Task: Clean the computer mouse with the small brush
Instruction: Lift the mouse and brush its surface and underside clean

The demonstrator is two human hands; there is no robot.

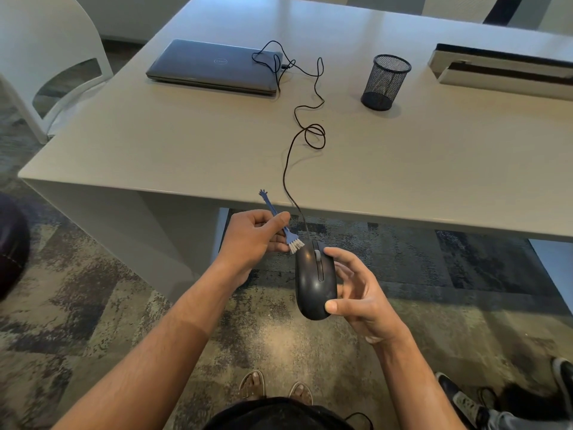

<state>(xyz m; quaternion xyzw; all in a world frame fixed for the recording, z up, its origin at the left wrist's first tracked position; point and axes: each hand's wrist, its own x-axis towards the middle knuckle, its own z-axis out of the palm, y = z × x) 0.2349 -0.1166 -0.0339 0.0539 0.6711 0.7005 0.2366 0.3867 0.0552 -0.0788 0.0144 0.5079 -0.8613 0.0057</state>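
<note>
Left hand [251,235] fingers curled, seemingly pinching; right hand [361,293] fingers cupped.

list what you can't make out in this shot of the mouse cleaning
Head view:
- Underside of the mouse: faces away, right hand behind it.
- Brush handle middle: covered by left hand fingers.
- Cable plug at the laptop: too small.
- Mesh cup contents: unclear.

The left hand [252,235] pinches the brush [286,232], bristles touching the mouse [314,282] at its eleven o'clock; the right hand [361,294] grips the mouse.
</note>
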